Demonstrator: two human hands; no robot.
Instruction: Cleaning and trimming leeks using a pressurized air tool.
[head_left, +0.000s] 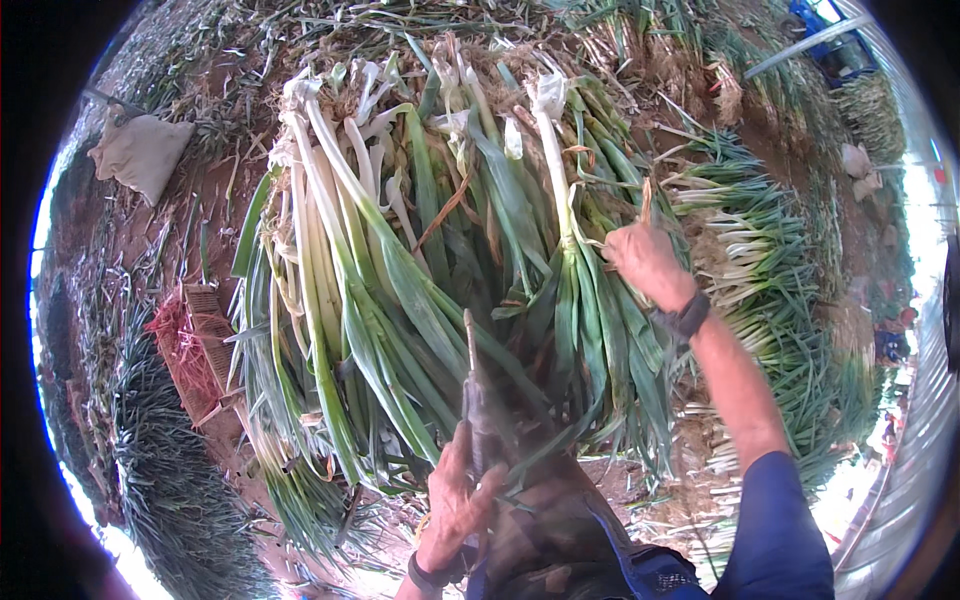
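A large heap of long green onions (367, 217), white ends away from me and green leaves towards me, lies across the middle. My left hand (457, 491), low in the centre, is closed around a slim tool (472, 397) with a narrow tip pointing at the heap; its body is partly blurred. At the heap's right side my right hand (641, 259) is closed, with a dry brown leaf (646, 201) sticking up from it. Its fingertips lie beside a single onion plant (559, 172) with a pale stalk. What lies under the right palm is hidden.
Rows of onions (765, 255) lie on the ground to the right. At left stand a brown basket (206, 315) with red strands (180, 334), more onion leaves (165, 435) and a pale sack (142, 154). A metal bar (810, 46) crosses the upper right, near a blue crate (840, 52).
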